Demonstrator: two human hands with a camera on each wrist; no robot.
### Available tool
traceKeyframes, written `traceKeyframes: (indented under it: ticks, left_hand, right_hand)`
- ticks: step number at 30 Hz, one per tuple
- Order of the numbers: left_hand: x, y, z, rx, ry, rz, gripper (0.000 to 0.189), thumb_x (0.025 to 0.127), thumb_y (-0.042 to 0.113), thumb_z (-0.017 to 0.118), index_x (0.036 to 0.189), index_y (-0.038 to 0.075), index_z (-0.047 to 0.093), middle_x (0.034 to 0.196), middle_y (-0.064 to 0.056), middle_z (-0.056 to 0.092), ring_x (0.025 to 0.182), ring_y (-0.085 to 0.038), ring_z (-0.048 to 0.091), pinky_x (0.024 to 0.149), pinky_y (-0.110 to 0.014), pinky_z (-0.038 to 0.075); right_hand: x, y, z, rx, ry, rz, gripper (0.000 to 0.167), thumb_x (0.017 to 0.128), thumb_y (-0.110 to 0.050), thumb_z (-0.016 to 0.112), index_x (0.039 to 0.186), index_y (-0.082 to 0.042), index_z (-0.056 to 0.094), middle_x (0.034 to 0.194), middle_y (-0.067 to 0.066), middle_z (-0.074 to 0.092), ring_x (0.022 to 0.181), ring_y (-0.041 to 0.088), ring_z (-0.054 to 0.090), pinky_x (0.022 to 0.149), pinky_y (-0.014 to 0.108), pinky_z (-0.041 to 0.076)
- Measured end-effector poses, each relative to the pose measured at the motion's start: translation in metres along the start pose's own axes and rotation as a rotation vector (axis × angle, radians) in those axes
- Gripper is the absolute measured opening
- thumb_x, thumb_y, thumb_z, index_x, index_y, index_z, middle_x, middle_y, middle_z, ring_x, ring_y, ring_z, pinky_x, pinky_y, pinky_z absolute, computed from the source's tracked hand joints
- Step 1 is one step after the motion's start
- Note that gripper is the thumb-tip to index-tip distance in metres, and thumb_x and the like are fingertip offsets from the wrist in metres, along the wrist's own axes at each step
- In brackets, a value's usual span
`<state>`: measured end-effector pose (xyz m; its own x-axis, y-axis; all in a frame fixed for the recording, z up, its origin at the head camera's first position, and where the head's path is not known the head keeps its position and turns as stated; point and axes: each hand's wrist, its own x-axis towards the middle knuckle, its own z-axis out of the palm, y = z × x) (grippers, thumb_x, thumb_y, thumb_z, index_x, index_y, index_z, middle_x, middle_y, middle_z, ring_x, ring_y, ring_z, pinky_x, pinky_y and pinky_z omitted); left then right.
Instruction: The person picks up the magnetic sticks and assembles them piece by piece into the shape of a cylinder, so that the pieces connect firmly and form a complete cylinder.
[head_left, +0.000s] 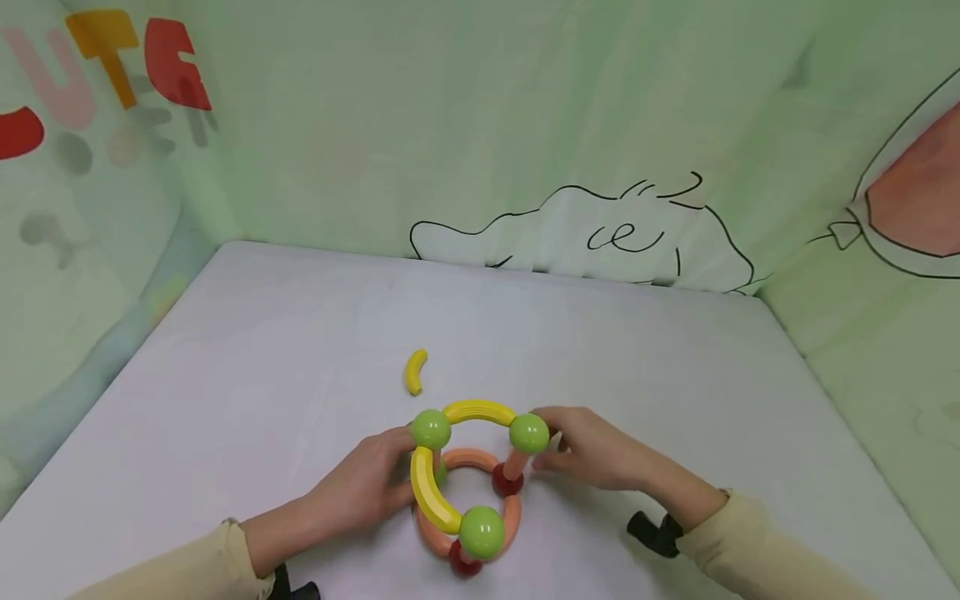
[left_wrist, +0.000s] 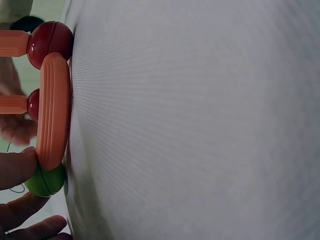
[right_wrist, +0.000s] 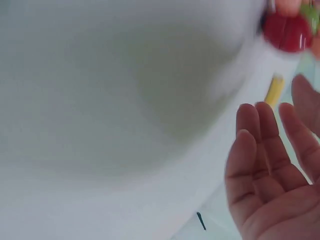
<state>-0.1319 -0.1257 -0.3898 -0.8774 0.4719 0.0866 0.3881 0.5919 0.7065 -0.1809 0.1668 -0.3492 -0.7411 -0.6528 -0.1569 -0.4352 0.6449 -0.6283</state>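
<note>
A toy frame of balls and rods stands on the table, its lower ring of curved orange rods joined by red balls and a green ball. Straight orange rods rise to green balls on top, two curved yellow rods linking them. My left hand pinches the lower green ball between thumb and fingers. On the other side, my right hand is beside the frame with fingers loosely bent. In the right wrist view its fingertips are apart from the red ball and hold nothing.
A loose curved yellow rod lies on the white table beyond the frame. Printed green fabric walls enclose the table at the back and sides. Black straps show at the wrists.
</note>
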Motion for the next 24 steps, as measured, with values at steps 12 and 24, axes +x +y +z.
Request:
traceKeyframes:
  ticks: [12, 24]
  left_hand:
    - [-0.001, -0.003, 0.002, -0.058, -0.021, -0.023, 0.022, 0.095, 0.020, 0.073, 0.116, 0.020, 0.068, 0.120, 0.006, 0.070, 0.121, -0.015, 0.064, 0.109, -0.047, 0.050]
    - [-0.001, -0.003, 0.000, -0.047, -0.003, 0.006, 0.025, 0.095, 0.022, 0.073, 0.119, 0.020, 0.068, 0.130, 0.003, 0.069, 0.130, -0.020, 0.062, 0.111, -0.048, 0.048]
  right_hand:
    - [0.109, -0.012, -0.006, -0.483, -0.054, -0.274, 0.062, 0.094, -0.005, 0.072, 0.151, -0.016, 0.050, 0.159, 0.011, 0.047, 0.150, 0.038, 0.039, 0.113, 0.060, 0.043]
    - [0.131, -0.016, -0.005, -0.779, -0.055, -0.313, 0.037, 0.098, -0.012, 0.068, 0.134, -0.022, 0.067, 0.137, 0.003, 0.067, 0.129, 0.028, 0.060, 0.104, 0.047, 0.053]
